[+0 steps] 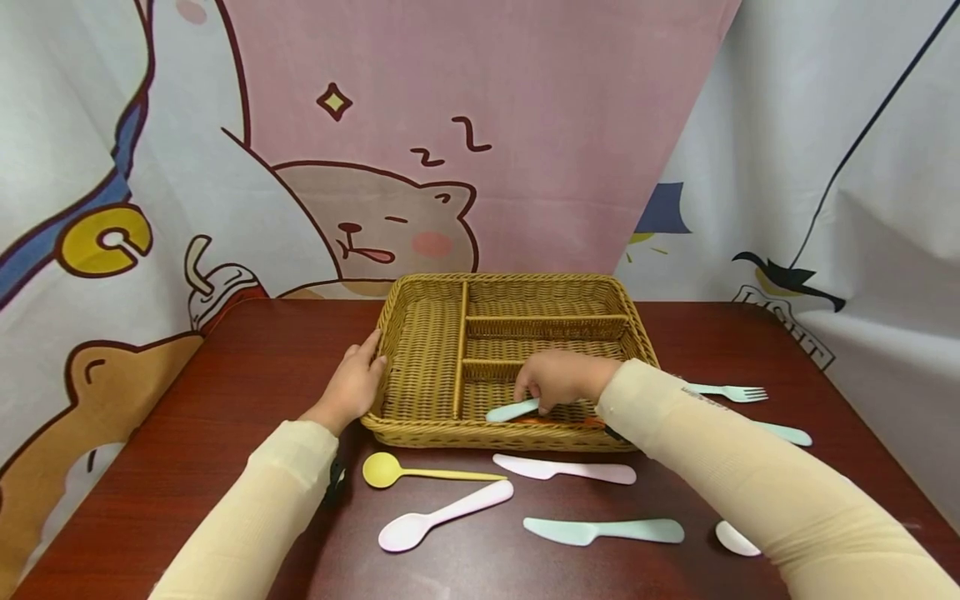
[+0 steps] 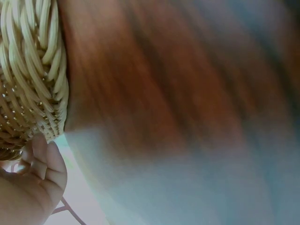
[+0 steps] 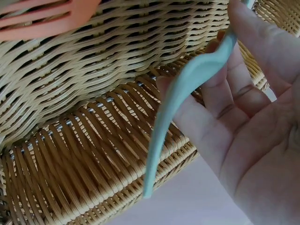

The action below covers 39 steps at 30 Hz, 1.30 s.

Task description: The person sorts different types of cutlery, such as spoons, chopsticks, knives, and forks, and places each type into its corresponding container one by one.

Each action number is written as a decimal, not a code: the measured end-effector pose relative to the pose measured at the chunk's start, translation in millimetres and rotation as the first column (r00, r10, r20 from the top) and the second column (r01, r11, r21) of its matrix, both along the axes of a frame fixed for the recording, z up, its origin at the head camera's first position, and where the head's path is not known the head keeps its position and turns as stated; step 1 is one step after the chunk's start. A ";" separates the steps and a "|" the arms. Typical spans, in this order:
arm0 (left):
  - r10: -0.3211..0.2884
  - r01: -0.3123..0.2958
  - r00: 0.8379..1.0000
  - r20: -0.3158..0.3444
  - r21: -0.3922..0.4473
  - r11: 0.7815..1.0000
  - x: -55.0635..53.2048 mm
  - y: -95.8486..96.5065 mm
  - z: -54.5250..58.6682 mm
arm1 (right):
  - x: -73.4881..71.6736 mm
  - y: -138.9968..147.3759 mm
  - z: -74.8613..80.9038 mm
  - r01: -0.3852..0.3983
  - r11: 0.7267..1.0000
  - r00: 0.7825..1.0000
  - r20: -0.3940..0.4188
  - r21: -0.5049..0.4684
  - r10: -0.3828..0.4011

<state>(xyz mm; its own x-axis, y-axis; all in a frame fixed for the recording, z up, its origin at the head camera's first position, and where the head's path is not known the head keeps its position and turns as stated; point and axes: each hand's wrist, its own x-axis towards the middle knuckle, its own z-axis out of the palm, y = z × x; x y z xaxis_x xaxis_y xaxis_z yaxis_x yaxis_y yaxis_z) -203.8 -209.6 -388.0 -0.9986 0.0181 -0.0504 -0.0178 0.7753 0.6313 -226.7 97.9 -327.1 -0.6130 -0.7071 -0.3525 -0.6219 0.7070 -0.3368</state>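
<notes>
A wicker basket point(image 1: 420, 432) with compartments stands on the table. My left hand point(image 1: 350, 385) holds its left side, the fingers point(image 2: 52, 161) against the outer wall and the thumb by the rim. My right hand point(image 1: 564, 379) is inside the front right compartment, pinching a mint-green piece of cutlery point(image 3: 180, 91) between thumb and fingers. One rounded end of it points left in the head view; from the wrist it appears edge-on and curved, so I cannot tell its kind. An orange fork point(image 3: 51, 18) lies in the basket close to this hand.
In front of the basket lie a yellow spoon point(image 1: 384, 470), a pink spoon point(image 1: 408, 532), a pink knife point(image 1: 562, 469) and a mint-green knife point(image 1: 600, 531). A mint-green fork point(image 1: 738, 392) is right of the basket. A white utensil point(image 1: 737, 539) shows partly under the right sleeve point(image 1: 757, 467).
</notes>
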 end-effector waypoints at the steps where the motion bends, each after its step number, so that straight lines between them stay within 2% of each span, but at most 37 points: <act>1: 0.001 -0.001 1.000 0.002 0.001 1.000 0.1 0.1 0.1 | 0.2 -0.1 0.0 0.002 1.000 1.000 0.010 0.010 -0.002; 11: -0.002 0.002 1.000 0.020 0.003 1.000 -0.7 2.2 -1.5 | 0.8 2.2 -1.1 0.061 0.996 0.991 0.119 0.067 -0.069; 19: 0.007 -0.008 0.999 0.033 0.009 1.000 1.3 3.4 -1.8 | -2.2 7.4 -0.9 0.045 0.999 0.994 0.096 0.021 -0.047; 25: 0.003 -0.003 1.000 0.024 -0.002 1.000 1.2 3.1 -0.1 | -6.8 15.4 4.5 0.077 0.995 0.985 0.162 -0.062 -0.066; 29: 0.009 -0.009 1.000 0.022 0.003 1.000 0.8 2.3 0.4 | -9.4 21.0 13.2 0.104 0.983 0.981 0.177 -0.150 -0.077; 35: 0.005 -0.005 1.000 0.012 0.001 1.000 -0.1 1.4 0.3 | -10.1 34.5 26.1 0.140 0.943 0.977 0.200 -0.304 -0.080; 39: 0.005 -0.005 1.000 0.016 0.001 1.000 0.4 1.0 0.6 | -7.8 46.0 33.2 0.181 0.910 0.978 0.165 -0.373 -0.127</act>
